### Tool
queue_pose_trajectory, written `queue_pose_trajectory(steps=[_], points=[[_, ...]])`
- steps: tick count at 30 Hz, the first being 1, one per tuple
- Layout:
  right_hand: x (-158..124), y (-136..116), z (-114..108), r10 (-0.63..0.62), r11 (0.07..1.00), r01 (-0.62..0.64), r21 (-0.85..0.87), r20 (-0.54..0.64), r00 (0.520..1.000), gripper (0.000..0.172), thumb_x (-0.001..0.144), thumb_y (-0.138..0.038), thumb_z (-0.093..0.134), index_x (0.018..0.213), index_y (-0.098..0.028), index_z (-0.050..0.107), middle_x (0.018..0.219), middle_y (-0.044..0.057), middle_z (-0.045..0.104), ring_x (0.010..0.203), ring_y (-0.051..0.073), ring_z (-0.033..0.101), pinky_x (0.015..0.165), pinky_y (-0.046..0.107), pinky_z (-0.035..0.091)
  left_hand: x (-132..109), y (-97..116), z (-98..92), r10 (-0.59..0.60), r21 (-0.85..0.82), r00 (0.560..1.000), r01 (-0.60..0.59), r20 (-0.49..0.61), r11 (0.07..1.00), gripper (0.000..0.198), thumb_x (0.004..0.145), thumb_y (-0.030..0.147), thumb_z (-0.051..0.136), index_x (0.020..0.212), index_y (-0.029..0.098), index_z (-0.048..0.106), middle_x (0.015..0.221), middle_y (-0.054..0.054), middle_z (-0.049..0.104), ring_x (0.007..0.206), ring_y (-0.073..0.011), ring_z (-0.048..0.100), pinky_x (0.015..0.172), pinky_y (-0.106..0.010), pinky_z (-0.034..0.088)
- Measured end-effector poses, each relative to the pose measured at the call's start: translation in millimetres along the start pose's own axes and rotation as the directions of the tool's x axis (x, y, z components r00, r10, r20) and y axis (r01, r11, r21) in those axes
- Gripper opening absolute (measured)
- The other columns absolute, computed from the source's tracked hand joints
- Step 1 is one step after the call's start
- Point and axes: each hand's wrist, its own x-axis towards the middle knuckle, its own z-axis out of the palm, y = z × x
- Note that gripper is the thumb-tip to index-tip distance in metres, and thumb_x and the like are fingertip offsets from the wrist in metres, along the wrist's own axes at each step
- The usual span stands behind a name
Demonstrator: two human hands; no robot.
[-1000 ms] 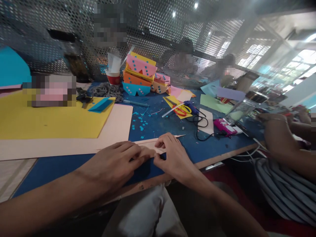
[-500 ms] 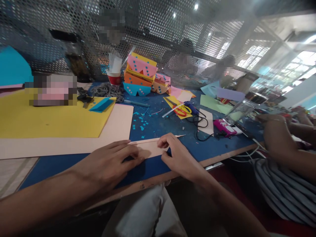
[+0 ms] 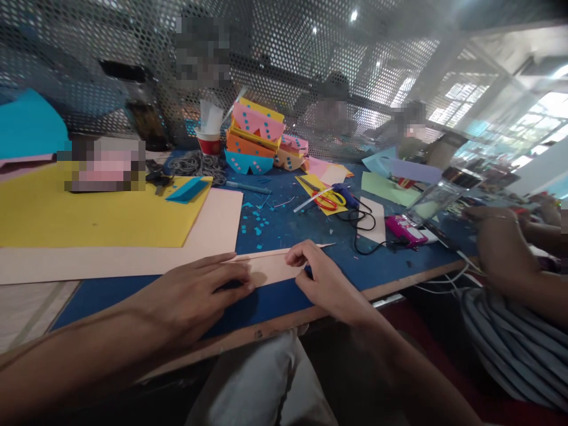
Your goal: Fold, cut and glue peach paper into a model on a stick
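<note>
A folded strip of pale peach paper (image 3: pixel 271 268) lies on the blue table near its front edge. My left hand (image 3: pixel 202 293) rests on the strip's left part, fingers stretched out and thumb alongside. At the right part, my right hand (image 3: pixel 322 275) has its fingers curled over the paper, with the thumb at the near edge. A thin pointed end of the strip shows beyond those fingers. What lies under the left palm is hidden.
Yellow paper (image 3: pixel 110 219) covers a large peach sheet (image 3: pixel 217 231) at left. Blue scraps (image 3: pixel 255 222), scissors (image 3: pixel 326 204) and a glue gun (image 3: pixel 345 194) lie ahead. Decorated paper pieces (image 3: pixel 251 139) are stacked behind. A clear jar (image 3: pixel 437 198) and another person's arm (image 3: pixel 499 242) are at right.
The view has shifted slightly, so things appear a little further right. Both hands stay on the peach strip in nearly the same pose.
</note>
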Motion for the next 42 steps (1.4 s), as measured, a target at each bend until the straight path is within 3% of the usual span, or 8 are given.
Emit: queue_pose_trajectory(steps=[7, 11, 18, 21, 26, 33, 39, 42], points=[[-3, 1, -3, -0.037, 0.996, 0.041, 0.079, -0.051, 0.998, 0.038, 0.089, 0.004, 0.044, 0.109, -0.022, 0.063, 0.110, 0.003, 0.066, 0.102, 0.016, 0.064, 0.096, 0.033, 0.050, 4, -2, -3.2, 0.010, -0.020, 0.999, -0.011, -0.047, 1.000, 0.051, 0.094, 0.006, 0.049, 0.138, 0.028, 0.063, 0.132, -0.004, 0.077, 0.129, -0.0187, 0.070, 0.123, -0.040, 0.047], [-3, -1, -2, -0.084, 0.993, 0.090, 0.076, -0.082, 0.993, 0.019, 0.100, -0.009, 0.055, 0.107, -0.022, 0.066, 0.110, 0.003, 0.066, 0.098, 0.016, 0.064, 0.092, 0.031, 0.051, 8, -1, -5.3, 0.023, -0.052, 0.998, -0.025, -0.053, 0.998, 0.049, 0.093, 0.006, 0.050, 0.135, 0.027, 0.063, 0.129, -0.003, 0.079, 0.127, -0.0185, 0.071, 0.124, -0.041, 0.046], [-2, 2, 2, -0.086, 0.994, 0.089, 0.067, -0.048, 0.995, 0.014, 0.094, -0.012, 0.073, 0.102, -0.023, 0.068, 0.107, 0.000, 0.067, 0.096, 0.015, 0.066, 0.091, 0.029, 0.053, 14, 4, -10.4, -0.131, -0.111, 0.987, 0.121, -0.097, 0.986, 0.041, 0.097, 0.007, 0.047, 0.128, 0.026, 0.065, 0.127, -0.003, 0.078, 0.121, -0.0188, 0.072, 0.113, -0.037, 0.053], [-2, 4, 3, -0.093, 0.994, 0.095, 0.056, -0.046, 0.995, 0.014, 0.094, -0.011, 0.073, 0.099, -0.023, 0.067, 0.106, 0.000, 0.067, 0.097, 0.015, 0.066, 0.091, 0.029, 0.053, 28, 6, -14.4, -0.333, -0.126, 0.938, 0.320, -0.099, 0.939, 0.025, 0.104, 0.022, 0.052, 0.125, 0.023, 0.066, 0.120, -0.007, 0.076, 0.111, -0.0219, 0.072, 0.093, -0.035, 0.059], [-1, 3, 3, -0.103, 0.993, 0.105, 0.056, -0.038, 0.994, 0.017, 0.093, -0.008, 0.073, 0.099, -0.022, 0.067, 0.106, 0.000, 0.066, 0.097, 0.015, 0.066, 0.091, 0.030, 0.053, 51, 3, -10.6, -0.503, -0.044, 0.864, 0.503, 0.024, 0.863, 0.046, 0.097, 0.057, 0.069, 0.122, 0.019, 0.073, 0.121, -0.012, 0.073, 0.117, -0.0338, 0.066, 0.102, -0.050, 0.053], [-1, 5, 3, -0.103, 0.992, 0.106, 0.071, -0.044, 0.994, 0.017, 0.092, -0.008, 0.073, 0.099, -0.023, 0.068, 0.106, 0.001, 0.066, 0.096, 0.015, 0.066, 0.091, 0.031, 0.054, 65, -5, -1.6, -0.504, -0.009, 0.862, 0.505, 0.045, 0.863, 0.022, 0.094, 0.042, 0.067, 0.095, 0.021, 0.073, 0.112, -0.010, 0.073, 0.112, -0.0318, 0.062, 0.104, -0.048, 0.048], [-3, 3, 2, -0.099, 0.990, 0.104, 0.092, -0.059, 0.993, 0.015, 0.093, -0.010, 0.072, 0.101, -0.022, 0.068, 0.105, 0.000, 0.066, 0.094, 0.014, 0.065, 0.089, 0.029, 0.054, 69, -1, -0.9, -0.698, -0.250, 0.708, 0.699, 0.111, 0.669, 0.022, 0.087, 0.041, 0.068, 0.099, 0.024, 0.065, 0.095, -0.003, 0.072, 0.090, -0.0256, 0.068, 0.079, -0.038, 0.053], [-4, 2, 2, -0.105, 0.989, 0.111, 0.098, -0.061, 0.993, 0.014, 0.094, -0.011, 0.072, 0.102, -0.022, 0.069, 0.106, 0.001, 0.066, 0.095, 0.014, 0.065, 0.090, 0.029, 0.054, 69, 0, -3.0, -0.698, -0.298, 0.702, 0.702, 0.138, 0.647, 0.028, 0.089, 0.041, 0.069, 0.111, 0.024, 0.065, 0.091, -0.002, 0.073, 0.082, -0.0229, 0.069, 0.075, -0.035, 0.053]])
